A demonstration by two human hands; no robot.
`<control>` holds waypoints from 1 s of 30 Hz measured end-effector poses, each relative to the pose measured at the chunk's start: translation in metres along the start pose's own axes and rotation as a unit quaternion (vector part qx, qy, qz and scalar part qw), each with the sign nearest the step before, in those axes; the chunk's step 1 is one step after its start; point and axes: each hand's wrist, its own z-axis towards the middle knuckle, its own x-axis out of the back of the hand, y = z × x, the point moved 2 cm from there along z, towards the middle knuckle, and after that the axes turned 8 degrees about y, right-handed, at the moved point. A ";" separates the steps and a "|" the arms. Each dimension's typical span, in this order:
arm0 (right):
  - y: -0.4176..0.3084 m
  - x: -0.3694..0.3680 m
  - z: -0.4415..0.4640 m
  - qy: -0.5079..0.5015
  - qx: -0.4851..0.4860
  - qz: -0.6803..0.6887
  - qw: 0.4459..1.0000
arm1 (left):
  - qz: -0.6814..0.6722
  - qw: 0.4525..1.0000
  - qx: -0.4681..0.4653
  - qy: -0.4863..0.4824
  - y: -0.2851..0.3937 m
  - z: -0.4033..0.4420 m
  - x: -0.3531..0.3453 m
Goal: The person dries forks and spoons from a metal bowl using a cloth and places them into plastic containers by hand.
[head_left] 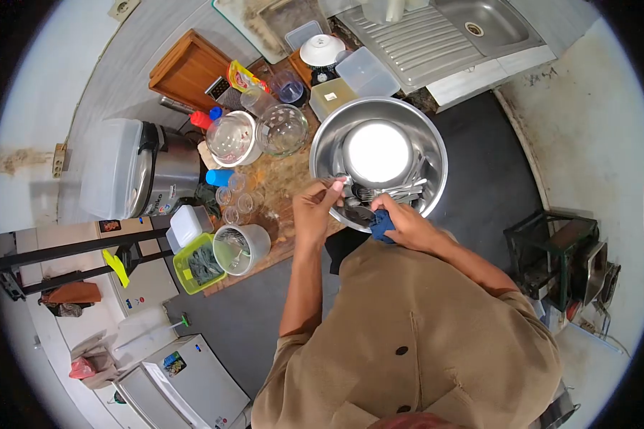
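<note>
My left hand (317,207) is over the near left rim of a large steel basin (324,139). Its thumb and fingers are pinched together at a small shiny piece, too small to make out. My right hand (408,225) grips a bunched dark blue cloth (383,227) at the basin's near rim. Forks and spoons (401,191) lie in the near part of the basin, close to both hands. Behind them, a bright round reflection covers the basin's bottom.
Left of the basin, a wooden table (283,196) bears glass bowls (283,129), small cups and a white container of cutlery (242,250). A green basket (197,264) stands at its corner. Plastic boxes (368,71) sit behind the basin, before a steel sink (479,28).
</note>
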 end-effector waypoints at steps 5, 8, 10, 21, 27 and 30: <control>0.004 0.005 0.000 0.013 -0.036 0.000 0.999 | -0.034 0.999 0.034 -0.006 -0.018 -0.007 -0.010; 0.013 0.008 0.001 0.038 -0.016 -0.007 0.999 | 0.059 0.998 -0.013 -0.019 -0.017 -0.008 -0.011; 0.011 0.011 0.003 0.042 -0.028 -0.003 0.999 | 0.046 0.998 -0.010 -0.044 -0.016 -0.012 -0.018; 0.010 0.014 0.011 0.051 0.007 0.001 0.999 | 0.008 0.994 0.101 -0.029 -0.050 -0.016 -0.040; 0.008 0.018 0.014 0.045 0.013 0.035 0.998 | -0.024 0.998 0.013 0.059 -0.044 -0.016 -0.048; 0.005 0.018 0.015 0.020 -0.012 0.047 0.999 | -0.110 0.990 0.042 0.074 -0.033 -0.012 -0.046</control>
